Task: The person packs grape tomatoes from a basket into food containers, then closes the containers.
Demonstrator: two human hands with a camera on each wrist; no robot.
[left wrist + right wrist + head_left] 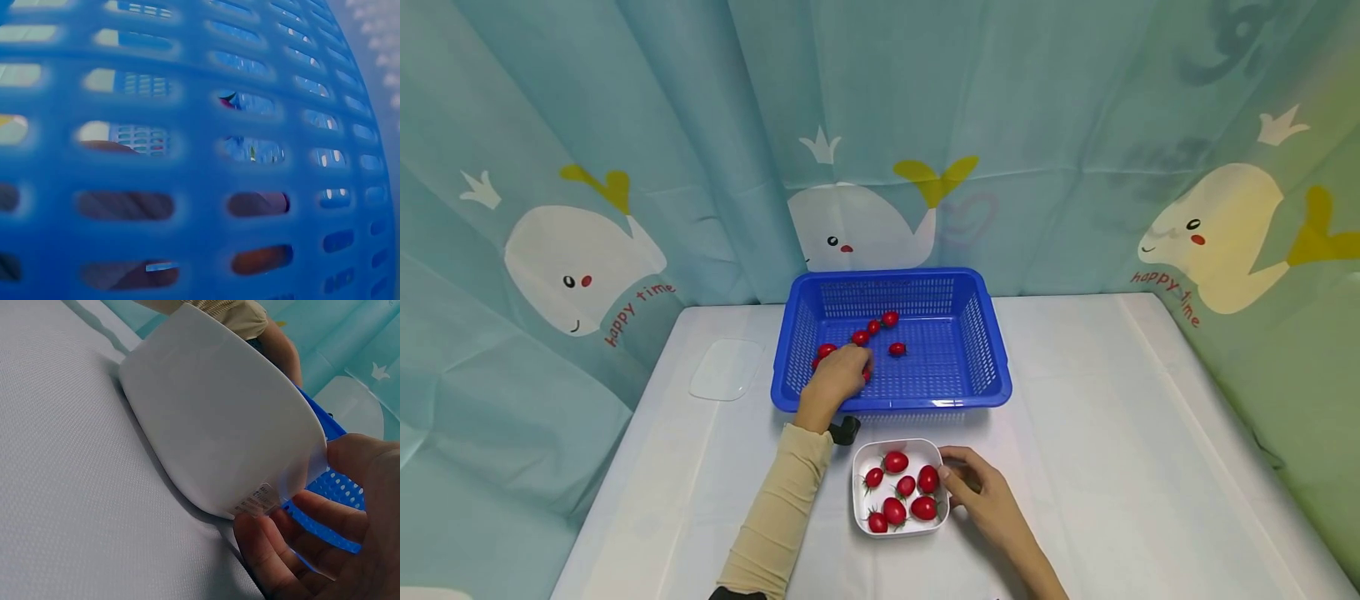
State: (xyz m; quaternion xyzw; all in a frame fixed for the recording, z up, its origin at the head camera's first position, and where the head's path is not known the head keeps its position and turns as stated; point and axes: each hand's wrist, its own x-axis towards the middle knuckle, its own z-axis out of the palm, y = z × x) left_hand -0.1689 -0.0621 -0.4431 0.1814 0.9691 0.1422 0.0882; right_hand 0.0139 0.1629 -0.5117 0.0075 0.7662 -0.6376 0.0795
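Inside the blue plastic basket (955, 354), my left hand (838, 375) reaches down at the front left among small red tomatoes (861, 337). Its fingertips are mostly hidden, with one tomato showing right beside them; I cannot tell whether they hold one. The left wrist view is filled by the basket's slotted wall (200, 175), with parts of the hand showing through the slots. My right hand (981, 492) holds the right side of a small white container (901, 534), thumb near the rim and fingers against the outer wall. Several red tomatoes with green stems lie in this container.
A clear, flat lid (726, 369) lies on the white-covered table (1097, 467) left of the basket. Behind the table hangs a blue-green curtain (1037, 125) with whale prints. A black wrist camera (846, 430) sits under my left wrist, close to the basket's front wall.
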